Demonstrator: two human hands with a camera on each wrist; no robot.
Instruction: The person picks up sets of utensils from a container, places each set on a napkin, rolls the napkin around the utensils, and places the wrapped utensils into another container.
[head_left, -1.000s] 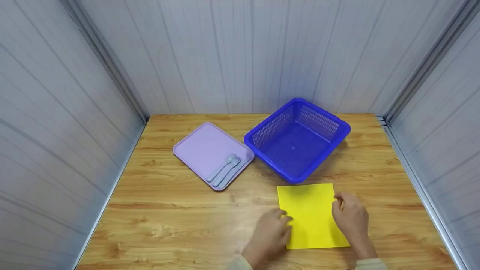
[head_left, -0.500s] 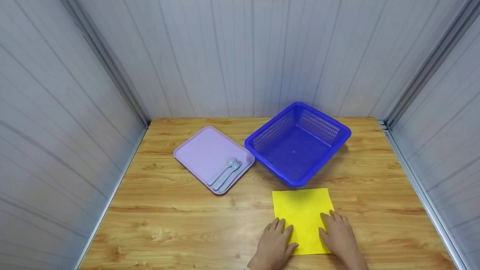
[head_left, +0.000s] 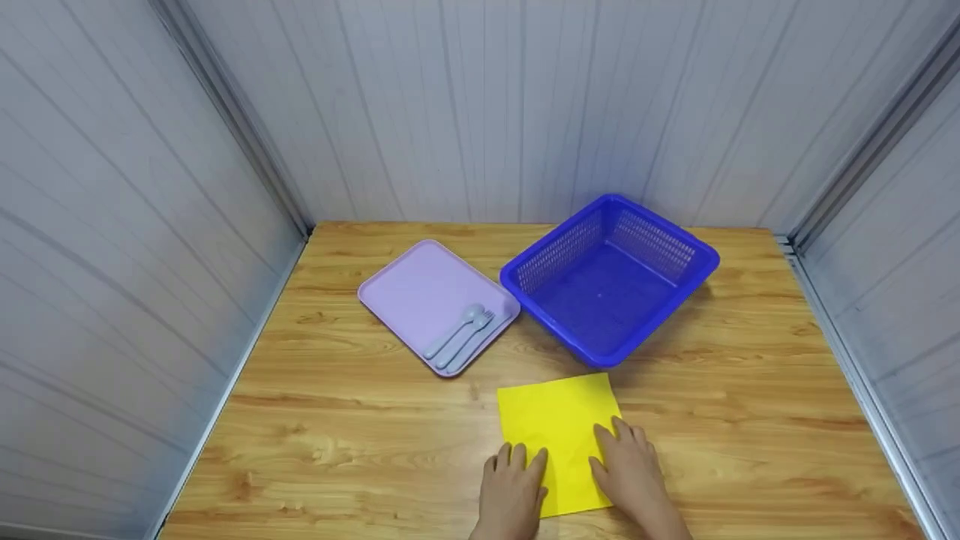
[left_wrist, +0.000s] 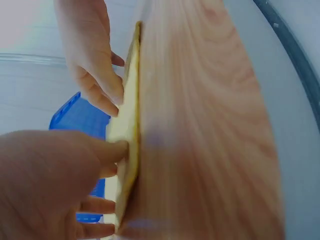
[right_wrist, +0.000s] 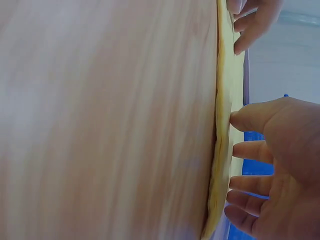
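A yellow square cloth (head_left: pixel 559 427) lies flat on the wooden table at the near side. My left hand (head_left: pixel 511 487) rests on its left edge, fingers spread and extended, as the left wrist view also shows with the thumb (left_wrist: pixel 117 149) touching the top. On the right edge lies my right hand (head_left: pixel 631 469), its fingertips pressing down on the cloth. In the right wrist view the fingers (right_wrist: pixel 252 184) are relaxed and slightly bent over the cloth's thick, layered-looking edge (right_wrist: pixel 218 150). Neither hand pinches anything.
Beyond the cloth stands a blue plastic basket (head_left: pixel 611 352) with perforated sides. Touching its left corner is a lilac tray (head_left: pixel 420 281) bearing a grey spoon (head_left: pixel 454 330), fork (head_left: pixel 466 339) and a third grey utensil (head_left: pixel 480 343). Pale panel walls (head_left: pixel 487 112) enclose the table (head_left: pixel 322 435).
The cloth has slid leftward and turned slightly, with both hands moving along on it. The right hand, curled at the right edge a second ago, now lies with its fingers extended. The view shifted slightly.
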